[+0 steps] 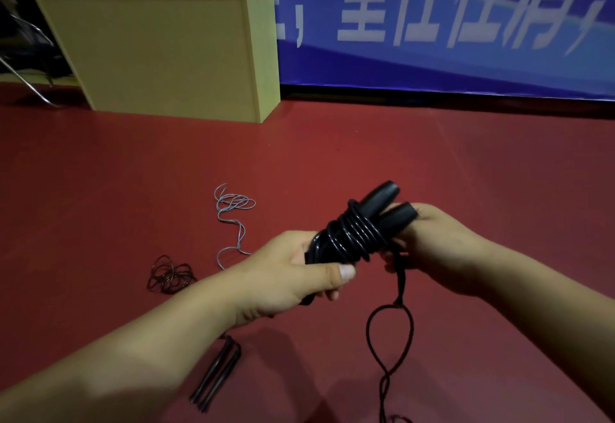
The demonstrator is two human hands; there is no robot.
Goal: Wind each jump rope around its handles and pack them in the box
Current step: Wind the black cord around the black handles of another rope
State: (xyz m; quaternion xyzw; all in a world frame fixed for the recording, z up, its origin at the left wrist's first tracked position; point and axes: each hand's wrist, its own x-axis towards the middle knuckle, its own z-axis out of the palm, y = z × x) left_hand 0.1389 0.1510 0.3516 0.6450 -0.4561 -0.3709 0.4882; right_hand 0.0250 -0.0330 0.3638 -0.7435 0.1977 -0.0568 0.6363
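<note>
Two black handles (382, 209) wrapped in six or so rope coils (352, 236): left hand (299, 272) grips them, right hand (429, 249) pinches the loose rope. Two more ropes (171, 276) lie on the floor (432, 156).

The paired handles (372, 219) sat between the left hand (293, 276) and the right hand (436, 249), above the floor (466, 163). A rope tangle (171, 276) lay left of them, a second tangle (233, 209) behind it. Two more handles (216, 372) lay nearest, under the left forearm. A panel (159, 53) stood far left, before the banner (432, 23).
</note>
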